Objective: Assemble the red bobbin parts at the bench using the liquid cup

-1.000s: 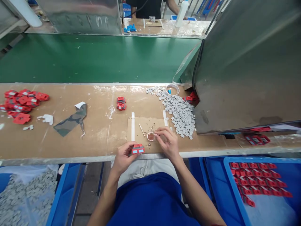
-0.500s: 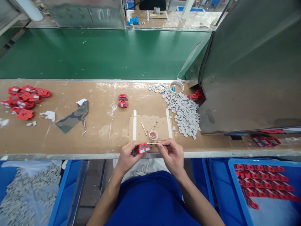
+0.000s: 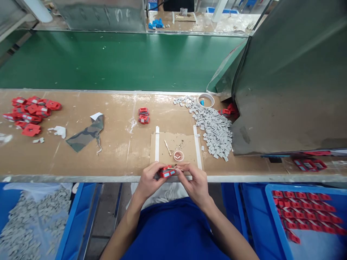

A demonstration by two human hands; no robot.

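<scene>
My left hand (image 3: 150, 179) grips a red toy vehicle part (image 3: 166, 172) with light-blue windows, just over the table's front edge. Between the fingertips of my right hand (image 3: 193, 179) is a thin cotton swab (image 3: 172, 168). Its far end lies over the top of the red part; whether it touches cannot be made out. Just beyond my hands a small round dish (image 3: 178, 156) with reddish contents stands on a cardboard sheet (image 3: 186, 140). Another swab-like stick (image 3: 167, 147) lies left of the dish.
Small grey tiles (image 3: 214, 133) are heaped right of the cardboard, with a tape roll (image 3: 205, 100) behind. Two red parts (image 3: 144, 115) sit mid-table; more are piled far left (image 3: 32, 112). A large metal housing (image 3: 292, 83) borders the right. A blue tray (image 3: 282, 231) holds rows of red parts.
My right hand has moved slightly left, bringing the swab from beside the red part to over its top. My left hand still holds the part. The whole view has shifted a little.
</scene>
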